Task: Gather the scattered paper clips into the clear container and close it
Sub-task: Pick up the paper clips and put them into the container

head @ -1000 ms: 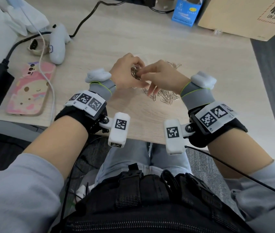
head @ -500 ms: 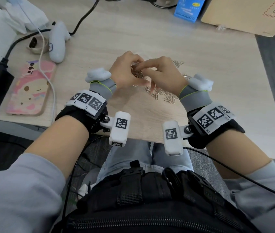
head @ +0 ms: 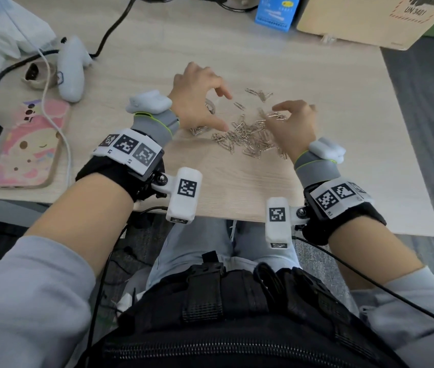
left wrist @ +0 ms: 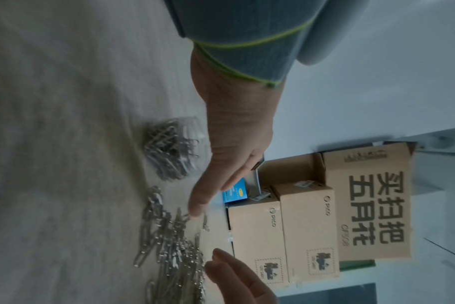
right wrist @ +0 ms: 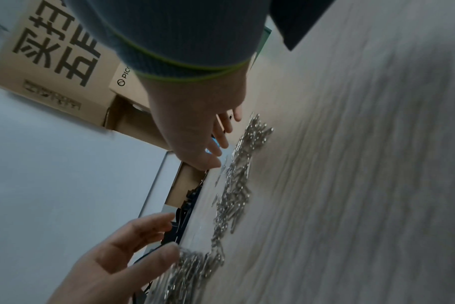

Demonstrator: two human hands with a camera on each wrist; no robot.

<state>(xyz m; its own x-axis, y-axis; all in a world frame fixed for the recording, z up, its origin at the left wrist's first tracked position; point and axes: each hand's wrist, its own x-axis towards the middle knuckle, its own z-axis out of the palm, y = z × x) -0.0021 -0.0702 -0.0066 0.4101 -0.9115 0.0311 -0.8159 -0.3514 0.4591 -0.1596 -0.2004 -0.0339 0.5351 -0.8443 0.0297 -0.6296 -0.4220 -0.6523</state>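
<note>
Bare table (head: 330,83) lies past my paper clips (head: 247,136), but the boxes (head: 364,19) block the back, I think.

Beyond the fingers, the tall cardboard box (left wrist: 372,207) reads "买扫把五月花"; the smaller cardboard boxes (left wrist: 281,236) read "PICO"; the head view's box corner (head: 369,17) shows "UN 3481".

A light wood-grain counter (head: 276,57) fills the upper half of the head view, its right edge running down beside a dark grey carpeted floor (head: 428,123). Along the far edge at upper right stand brown cardboard boxes with black print (head: 364,19) and a small blue carton (head: 276,11), with a pale plain wall (left wrist: 377,92) behind them in the left wrist view. The light is soft and even.
</note>
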